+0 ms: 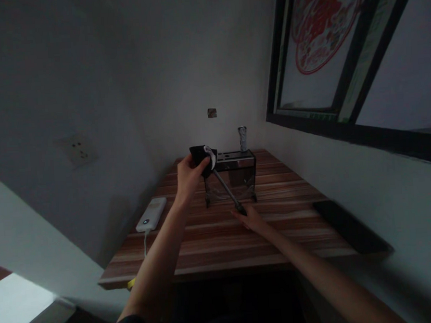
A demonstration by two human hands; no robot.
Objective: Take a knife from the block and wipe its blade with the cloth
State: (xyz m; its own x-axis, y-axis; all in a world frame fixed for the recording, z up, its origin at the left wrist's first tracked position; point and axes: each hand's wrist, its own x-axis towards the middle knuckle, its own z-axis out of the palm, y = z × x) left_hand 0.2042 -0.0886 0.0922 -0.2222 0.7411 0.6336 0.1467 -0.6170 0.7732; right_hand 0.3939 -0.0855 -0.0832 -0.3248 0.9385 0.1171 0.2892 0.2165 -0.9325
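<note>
My left hand (191, 175) is closed on a small black piece (198, 154) with a white curved part (212, 157) at its right side, held up above the table. A screwdriver (225, 186) with a long metal shaft slants up and left, its far end meeting or passing behind this piece; I cannot tell which. My right hand (251, 218) grips its dark handle (241, 209), low over the table. Just behind both hands stands a clear box-like frame (254, 171) with dark edges and small feet. A silvery cylinder (242, 139) rests upright on its top.
The wood-grain table (213, 253) fills a corner between walls. A white power bank (152, 214) with a cable lies at the left, a dark flat slab (352, 225) along the right edge. A wall socket (78, 151) is at left, a framed picture (325, 45) at upper right.
</note>
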